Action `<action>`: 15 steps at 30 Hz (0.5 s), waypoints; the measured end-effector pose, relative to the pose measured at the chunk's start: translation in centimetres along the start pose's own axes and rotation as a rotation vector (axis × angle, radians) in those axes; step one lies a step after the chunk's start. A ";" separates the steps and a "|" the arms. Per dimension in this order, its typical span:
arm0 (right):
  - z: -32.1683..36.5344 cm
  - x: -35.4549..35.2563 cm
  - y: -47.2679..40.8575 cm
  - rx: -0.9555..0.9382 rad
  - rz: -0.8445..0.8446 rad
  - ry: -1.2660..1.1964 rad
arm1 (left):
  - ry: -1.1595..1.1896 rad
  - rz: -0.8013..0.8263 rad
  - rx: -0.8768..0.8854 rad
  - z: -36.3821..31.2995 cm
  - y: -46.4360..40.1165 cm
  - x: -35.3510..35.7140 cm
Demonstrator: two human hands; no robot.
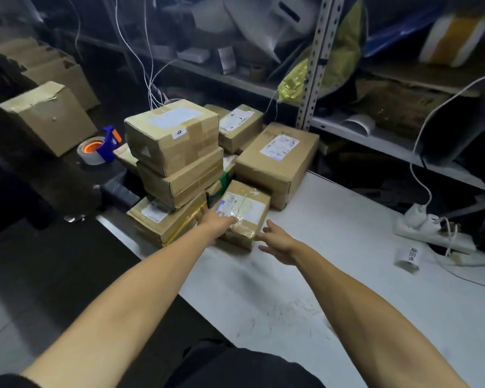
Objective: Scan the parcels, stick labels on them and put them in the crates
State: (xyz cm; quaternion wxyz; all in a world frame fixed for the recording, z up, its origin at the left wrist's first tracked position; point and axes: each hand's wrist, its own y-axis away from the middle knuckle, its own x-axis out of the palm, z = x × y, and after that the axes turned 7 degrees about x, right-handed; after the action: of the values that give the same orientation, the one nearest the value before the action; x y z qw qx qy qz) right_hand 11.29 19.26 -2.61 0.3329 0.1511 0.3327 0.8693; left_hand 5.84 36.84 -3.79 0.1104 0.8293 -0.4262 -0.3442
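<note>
Parcels are piled on the far left end of a white table (347, 261), up toward 11 o'clock from the person. One small parcel (244, 212), brown with a white label and shiny clear tape, is set at the front of the pile, right at 12 o'clock. The left hand (217, 221) is laid on the left side of this small parcel, and its fingers are spread over the taped top; how far they are curled cannot be told, since part of the hand is blurred. The right hand (277, 242) is held just beside the parcel's right corner, with its fingers wide and straight, and nothing is held in it. Whether it is touching the box cannot be told. At 11 o'clock a stack of three boxes (177, 161) is seen, one on top of the other, and the top one is tilted a bit. A big flat box (277, 161) is placed behind the small parcel, at 1 o'clock. A tape roll in a blue holder (100, 148) is seen at 10 o'clock, on a dark surface, near a plain brown carton (48, 116). At 3 o'clock a white power strip (431, 233) is laid on the table with cords plugged into it, and a small curled paper tag (408, 257) is found just in front of it. Metal shelves (314, 65) full of bags are seen at the back.
</note>
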 end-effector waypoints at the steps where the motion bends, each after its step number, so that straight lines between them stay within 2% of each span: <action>1: 0.1 -0.2 -0.7 0.009 0.012 -0.044 | 0.053 0.033 -0.023 0.2 -0.3 0.0; 6: -0.9 -2.4 -2.2 0.130 0.035 -0.145 | 0.118 0.075 -0.063 1.8 -0.5 -0.2; 10: -4.2 -3.8 -0.9 0.118 -0.041 -0.262 | 0.156 0.105 0.072 3.1 -0.9 1.4; 12: -5.9 -4.6 0.8 0.105 -0.173 -0.268 | 0.134 0.160 0.166 3.3 -0.8 2.5; 13: -7.1 -5.2 1.5 0.084 -0.298 -0.253 | 0.098 0.193 0.226 3.0 -0.6 3.0; 15: -10.1 -6.6 4.1 0.007 -0.680 -0.166 | 0.048 0.307 0.305 1.7 0.2 4.7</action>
State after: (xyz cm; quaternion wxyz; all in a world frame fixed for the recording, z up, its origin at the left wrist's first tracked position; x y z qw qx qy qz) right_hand 9.25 7.71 -7.53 0.6288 0.1031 0.3388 0.6922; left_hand 6.44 33.21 -7.14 0.0448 0.7696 -0.5919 -0.2352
